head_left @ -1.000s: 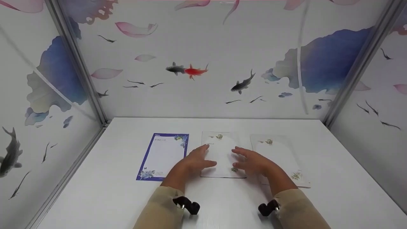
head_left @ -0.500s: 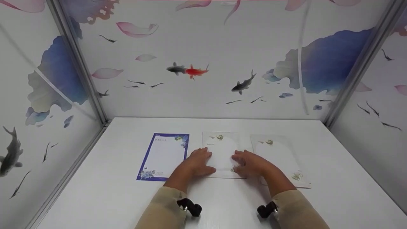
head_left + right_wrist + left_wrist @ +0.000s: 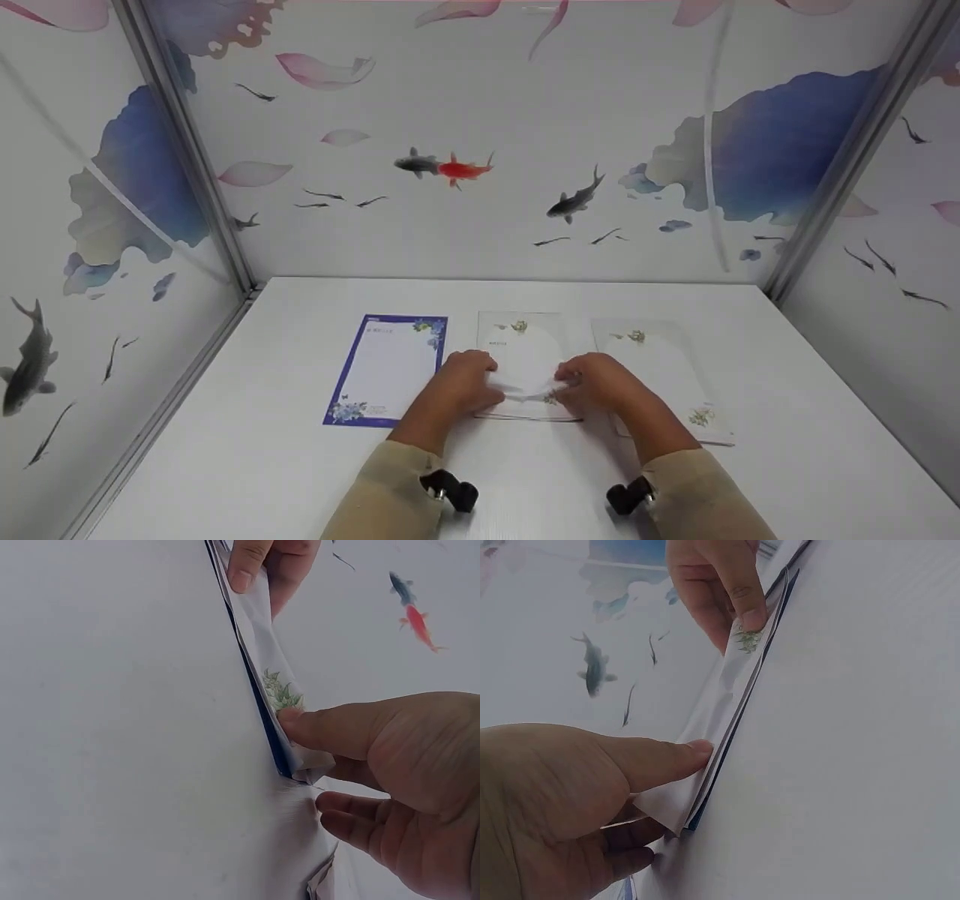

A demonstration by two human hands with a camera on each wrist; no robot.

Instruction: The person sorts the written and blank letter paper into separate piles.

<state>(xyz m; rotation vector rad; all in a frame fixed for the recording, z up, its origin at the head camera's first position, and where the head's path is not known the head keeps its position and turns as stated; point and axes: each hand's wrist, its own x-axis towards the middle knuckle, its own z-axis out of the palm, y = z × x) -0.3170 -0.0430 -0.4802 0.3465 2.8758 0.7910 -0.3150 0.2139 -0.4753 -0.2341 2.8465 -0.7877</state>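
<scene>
A stack of white letter paper [image 3: 523,360] with a small plant print lies in the middle of the table, between both hands. My left hand [image 3: 463,381] pinches its left side, the thumb lying on top in the left wrist view. On the right side, my right hand [image 3: 604,381] pinches the paper beside a green leaf print [image 3: 279,690], thumb above and fingers underneath. Between the hands the top sheet bulges up in a crease. A dark blue edge [image 3: 264,716] shows beneath the white layers in the right wrist view.
A blue-bordered flower-printed sheet [image 3: 397,367] lies to the left, partly behind the left forearm. Another pale pad with plant prints [image 3: 656,375] lies to the right, partly behind the right arm. Fish-printed white panels [image 3: 480,232] enclose the white table [image 3: 262,465] at the back and sides.
Both hands have come down from hovering over the middle letter paper and now pinch its sides. The top sheet, flat before, has buckled upward between them.
</scene>
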